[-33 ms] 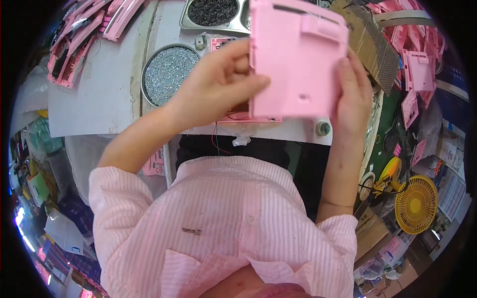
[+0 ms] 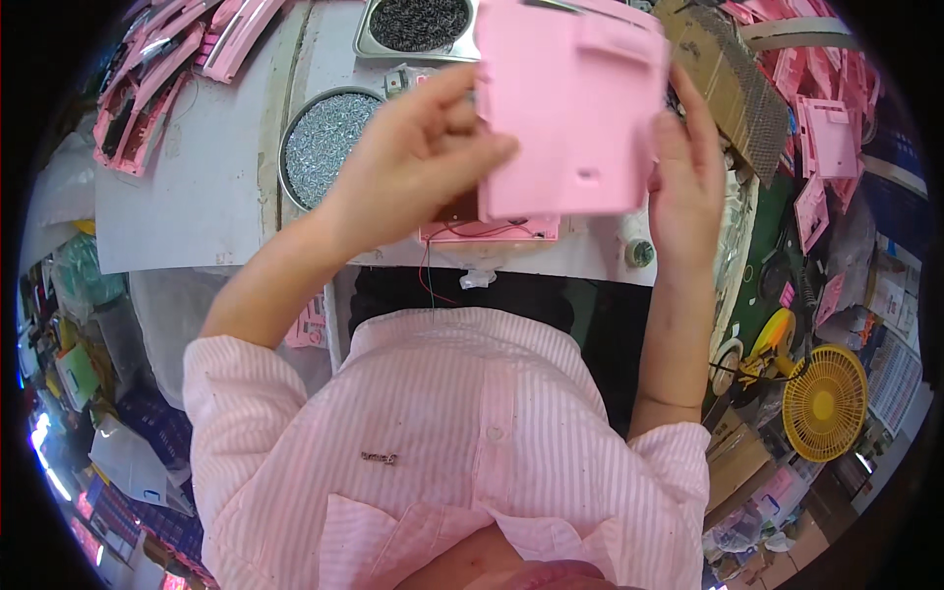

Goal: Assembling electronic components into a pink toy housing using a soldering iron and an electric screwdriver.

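Observation:
Both hands hold up a pink plastic cover panel [image 2: 556,118] over the worktable. It has a raised strip near its far edge and a small slot near its near edge. My left hand [image 2: 423,162] grips the left edge, thumb on the face and fingers curled behind. My right hand [image 2: 686,172] is closed along the right edge, with its fingertips partly hidden. Beneath the panel lies a pink housing [image 2: 539,229] with thin wires, mostly covered by the panel and my left hand.
A round tin of silvery screws [image 2: 329,147] stands left of my hands. Beyond it is a metal tray of dark screws [image 2: 421,25]. A small bottle [image 2: 639,254] sits by the table's front edge. Pink parts [image 2: 236,39] are piled at far left; a yellow fan [image 2: 824,403] is at right.
The pink panel and both hands have shifted a little to the left and slightly away from me. More of the housing's near edge shows beneath.

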A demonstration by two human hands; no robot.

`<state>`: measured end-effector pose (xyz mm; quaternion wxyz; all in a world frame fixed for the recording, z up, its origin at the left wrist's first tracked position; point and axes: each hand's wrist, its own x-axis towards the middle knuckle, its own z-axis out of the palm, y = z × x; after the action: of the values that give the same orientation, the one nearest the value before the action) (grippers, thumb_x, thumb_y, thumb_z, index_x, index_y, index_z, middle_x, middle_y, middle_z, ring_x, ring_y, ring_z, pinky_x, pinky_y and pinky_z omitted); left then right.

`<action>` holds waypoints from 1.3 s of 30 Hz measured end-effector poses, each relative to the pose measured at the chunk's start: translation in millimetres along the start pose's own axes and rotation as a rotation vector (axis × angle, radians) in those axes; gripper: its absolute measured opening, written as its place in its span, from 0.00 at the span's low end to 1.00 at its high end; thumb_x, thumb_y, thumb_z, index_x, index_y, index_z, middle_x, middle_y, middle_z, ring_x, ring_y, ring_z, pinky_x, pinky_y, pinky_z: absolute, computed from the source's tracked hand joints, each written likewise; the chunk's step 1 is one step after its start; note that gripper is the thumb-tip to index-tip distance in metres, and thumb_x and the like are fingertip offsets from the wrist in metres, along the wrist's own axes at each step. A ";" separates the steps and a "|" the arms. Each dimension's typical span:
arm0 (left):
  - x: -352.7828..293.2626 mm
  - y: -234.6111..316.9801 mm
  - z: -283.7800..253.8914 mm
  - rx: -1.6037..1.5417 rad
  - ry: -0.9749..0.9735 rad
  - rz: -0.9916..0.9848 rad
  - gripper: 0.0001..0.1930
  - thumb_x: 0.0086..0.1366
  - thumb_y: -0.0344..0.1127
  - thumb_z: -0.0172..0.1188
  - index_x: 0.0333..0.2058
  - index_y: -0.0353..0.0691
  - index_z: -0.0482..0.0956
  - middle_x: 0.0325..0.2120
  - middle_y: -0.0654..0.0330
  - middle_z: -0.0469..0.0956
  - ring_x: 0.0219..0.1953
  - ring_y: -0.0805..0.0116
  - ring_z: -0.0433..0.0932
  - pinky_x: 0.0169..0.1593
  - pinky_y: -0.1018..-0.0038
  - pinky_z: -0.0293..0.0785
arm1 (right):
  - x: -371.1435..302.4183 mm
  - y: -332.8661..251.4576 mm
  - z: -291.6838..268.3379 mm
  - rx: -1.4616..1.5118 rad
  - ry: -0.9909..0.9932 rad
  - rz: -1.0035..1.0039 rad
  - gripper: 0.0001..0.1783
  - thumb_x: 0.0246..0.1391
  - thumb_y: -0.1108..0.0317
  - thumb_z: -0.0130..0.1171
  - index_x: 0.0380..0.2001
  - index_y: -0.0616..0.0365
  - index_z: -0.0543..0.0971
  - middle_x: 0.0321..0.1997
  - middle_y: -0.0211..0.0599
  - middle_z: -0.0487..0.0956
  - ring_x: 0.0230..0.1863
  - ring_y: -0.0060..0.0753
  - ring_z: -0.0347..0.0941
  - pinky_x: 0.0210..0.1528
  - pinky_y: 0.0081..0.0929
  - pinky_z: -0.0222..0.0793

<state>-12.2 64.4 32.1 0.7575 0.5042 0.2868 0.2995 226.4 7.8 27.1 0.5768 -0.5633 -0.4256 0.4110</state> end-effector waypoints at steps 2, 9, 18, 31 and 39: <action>-3.8 -12.5 -11.5 0.056 0.116 0.098 0.35 0.69 0.23 0.58 0.70 0.31 0.52 0.34 0.62 0.81 0.33 0.82 0.76 0.38 0.83 0.73 | -12.1 10.7 2.3 -0.164 -0.084 0.006 0.35 0.64 0.70 0.60 0.70 0.61 0.60 0.31 0.27 0.77 0.31 0.16 0.71 0.37 0.16 0.69; -27.2 -42.7 -23.4 0.739 0.204 0.150 0.40 0.65 0.29 0.63 0.71 0.36 0.53 0.19 0.67 0.67 0.21 0.80 0.65 0.28 0.81 0.65 | -66.1 39.6 5.3 -0.666 -0.205 0.009 0.31 0.60 0.61 0.64 0.65 0.55 0.69 0.21 0.36 0.76 0.20 0.32 0.75 0.27 0.27 0.70; -52.5 -61.4 -18.9 0.855 0.367 0.144 0.34 0.65 0.29 0.63 0.67 0.35 0.62 0.17 0.63 0.68 0.17 0.72 0.67 0.25 0.74 0.67 | -31.8 57.2 3.0 -0.876 -0.416 -0.312 0.28 0.61 0.54 0.61 0.63 0.43 0.74 0.16 0.40 0.76 0.19 0.45 0.75 0.25 0.37 0.71; -83.6 -54.7 -48.2 0.869 0.362 0.020 0.22 0.65 0.35 0.66 0.57 0.38 0.78 0.14 0.60 0.66 0.16 0.68 0.65 0.24 0.71 0.64 | -10.1 11.8 9.0 -0.984 -0.658 -0.076 0.23 0.62 0.51 0.60 0.58 0.45 0.80 0.18 0.36 0.78 0.21 0.39 0.77 0.30 0.33 0.74; -52.6 -45.9 -96.7 1.463 0.499 0.293 0.06 0.58 0.36 0.69 0.32 0.42 0.84 0.32 0.64 0.79 0.42 0.60 0.77 0.46 0.63 0.67 | 176.3 -34.5 -23.0 -0.952 -0.112 -0.910 0.23 0.63 0.73 0.56 0.61 0.65 0.71 0.58 0.46 0.77 0.54 0.36 0.76 0.58 0.30 0.73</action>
<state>-110.4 68.3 -35.5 0.0989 0.8253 0.5035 0.2357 301.0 168.0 66.4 0.3579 -0.4983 -0.7858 -0.0782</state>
